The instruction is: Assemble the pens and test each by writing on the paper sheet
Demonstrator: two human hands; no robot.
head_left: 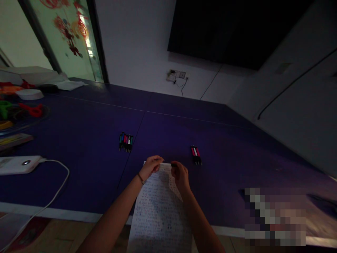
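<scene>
A slim pen (pixel 166 164), white in the middle and black towards its right end, spans the gap between my two hands. My left hand (pixel 152 165) pinches its left end, and my right hand (pixel 180 173) has its fingers closed round the dark right end. Beneath both hands a long sheet of paper (pixel 160 207) covered in handwriting lies on the purple table and reaches past its front edge. One row of several pens (pixel 126 142) with coloured grips lies left of my hands. Three more pens (pixel 196 155), pink and white, lie side by side to the right.
A white power strip (pixel 21 165) with a cable (pixel 67 170) sits at the left edge. Behind it are red-handled scissors (pixel 33 109) and a white roll (pixel 30 94). A pixelated patch hides something at the lower right. A dark screen (pixel 231 31) hangs on the wall.
</scene>
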